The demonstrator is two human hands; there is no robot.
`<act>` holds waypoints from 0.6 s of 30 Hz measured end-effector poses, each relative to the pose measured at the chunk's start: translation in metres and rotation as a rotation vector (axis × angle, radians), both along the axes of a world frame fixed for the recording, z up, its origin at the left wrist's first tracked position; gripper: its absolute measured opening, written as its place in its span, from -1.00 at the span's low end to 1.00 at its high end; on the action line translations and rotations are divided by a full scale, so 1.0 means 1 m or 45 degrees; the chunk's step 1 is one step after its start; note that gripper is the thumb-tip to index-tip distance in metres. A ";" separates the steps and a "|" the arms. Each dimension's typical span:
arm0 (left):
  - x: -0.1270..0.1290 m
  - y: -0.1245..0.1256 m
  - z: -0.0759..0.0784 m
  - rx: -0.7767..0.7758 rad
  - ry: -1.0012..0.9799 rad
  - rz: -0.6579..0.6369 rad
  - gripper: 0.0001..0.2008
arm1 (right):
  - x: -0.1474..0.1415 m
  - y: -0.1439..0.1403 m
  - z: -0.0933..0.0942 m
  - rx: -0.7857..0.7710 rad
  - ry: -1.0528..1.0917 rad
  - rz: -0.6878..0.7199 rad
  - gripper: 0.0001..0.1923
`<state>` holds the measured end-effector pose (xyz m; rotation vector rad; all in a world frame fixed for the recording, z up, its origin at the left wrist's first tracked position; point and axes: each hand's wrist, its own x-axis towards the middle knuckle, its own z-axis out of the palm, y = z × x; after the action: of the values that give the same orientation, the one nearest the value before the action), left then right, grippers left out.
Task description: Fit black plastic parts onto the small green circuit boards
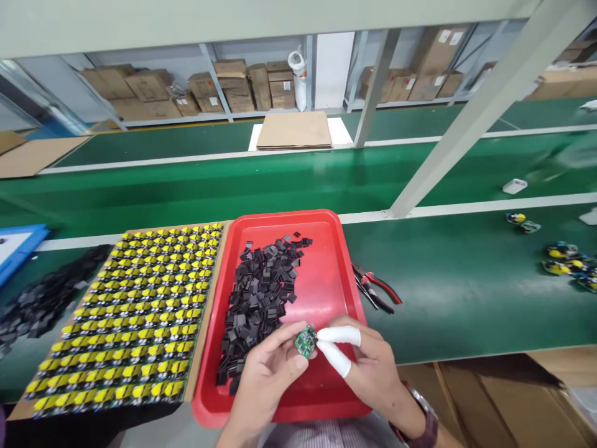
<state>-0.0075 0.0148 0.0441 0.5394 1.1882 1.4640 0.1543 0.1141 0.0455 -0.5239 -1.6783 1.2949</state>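
Observation:
A small green circuit board (305,341) sits between the thumb and fingers of my left hand (275,367), with its soldered face turned up toward me. My right hand (364,358) wears white finger cots on its thumb and index finger, and their tips pinch together at the board's right edge. Whether a tiny part lies between those tips is too small to tell. Both hands are above the near end of a red tray (321,280). Many small black square pieces (263,286) lie heaped in the tray's left half.
Left of the tray, rows of yellow-topped circuit boards (135,305) cover a cardboard sheet. Beyond them lies a pile of black pieces (46,298). Pliers (375,289) rest right of the tray. Loose boards (566,261) lie far right. A slanted metal post (466,112) rises behind.

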 end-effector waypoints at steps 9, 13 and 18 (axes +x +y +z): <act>0.002 0.004 0.002 0.002 0.295 -0.104 -0.65 | 0.007 -0.002 -0.003 -0.059 -0.070 -0.006 -0.67; 0.003 0.006 0.004 0.032 0.396 -0.119 -0.67 | 0.010 0.000 -0.002 -0.067 -0.097 -0.014 -0.72; 0.008 0.006 0.003 -0.005 0.370 -0.113 -0.69 | 0.015 0.000 0.000 -0.118 -0.104 0.030 -0.72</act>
<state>0.0002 0.0207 0.0467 0.8129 1.3733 1.3377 0.1688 0.1142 0.0458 -0.6213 -1.7017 1.3901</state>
